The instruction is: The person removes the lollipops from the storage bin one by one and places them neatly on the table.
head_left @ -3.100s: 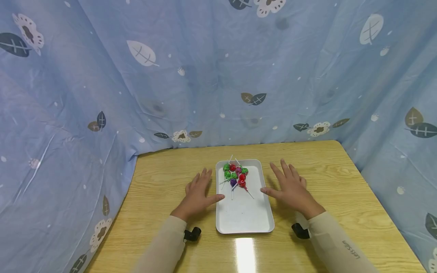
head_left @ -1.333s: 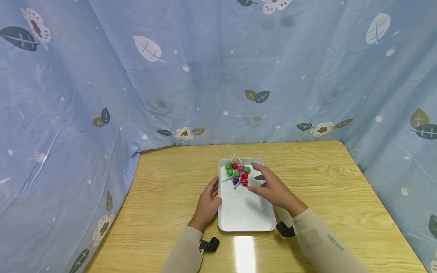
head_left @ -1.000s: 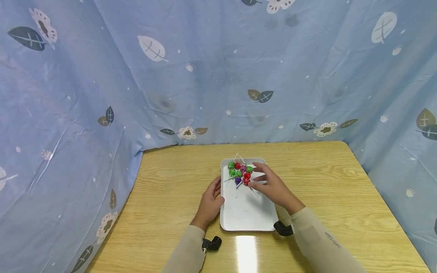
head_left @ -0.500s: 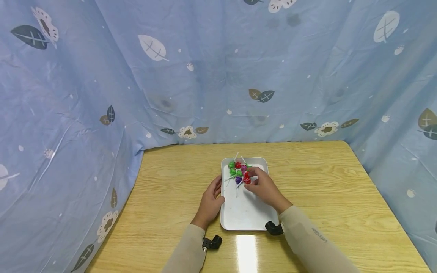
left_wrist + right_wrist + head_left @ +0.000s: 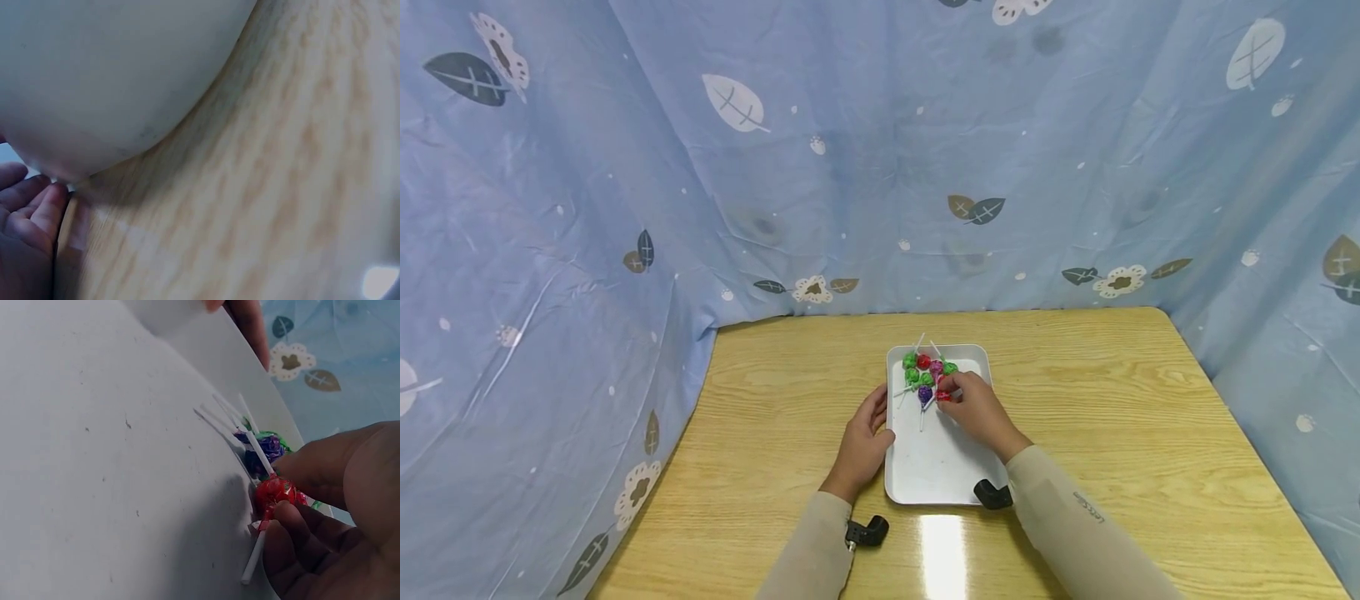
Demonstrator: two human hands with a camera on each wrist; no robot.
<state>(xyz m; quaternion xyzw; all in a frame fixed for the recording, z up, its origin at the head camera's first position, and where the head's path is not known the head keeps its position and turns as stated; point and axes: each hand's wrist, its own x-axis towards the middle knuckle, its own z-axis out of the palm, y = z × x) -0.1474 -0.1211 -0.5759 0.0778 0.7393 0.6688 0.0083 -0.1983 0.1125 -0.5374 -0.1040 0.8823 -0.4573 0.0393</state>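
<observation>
right hand: the right hand (image 5: 976, 408) reaches over the white tray (image 5: 932, 467) from its right side, thumb and fingertips pinching a red lollipop (image 5: 273, 489).
red lollipop: inside the tray, toward its far half; in the right wrist view two white sticks with red wrapping meet at the fingertips, one running up and one down, and i cannot tell whether one or two red ones are in the grip.
left hand: the left hand (image 5: 861, 446) holds the tray's left side, bent fingers along the outer wall and thumb at the rim.
purple lollipop: the purple lollipop (image 5: 925, 394) lies just left of the pinching fingertips, its stick pointing toward the near end.
pink lollipop: the pink lollipop (image 5: 936, 367) lies just beyond those fingertips.
green lollipops: three green lollipops (image 5: 912, 375) cluster on the left, and another green lollipop (image 5: 951, 367) lies right of the pink one.
far red one: the other red lollipop (image 5: 923, 361) sits between green and pink.
table: the tray rests on a wood-grain table (image 5: 775, 375).
sleeves: both beige; the right sleeve (image 5: 1060, 517) carries dark lettering.
backdrop: a blue curtain (image 5: 865, 150) printed with leaves and flowers.
</observation>
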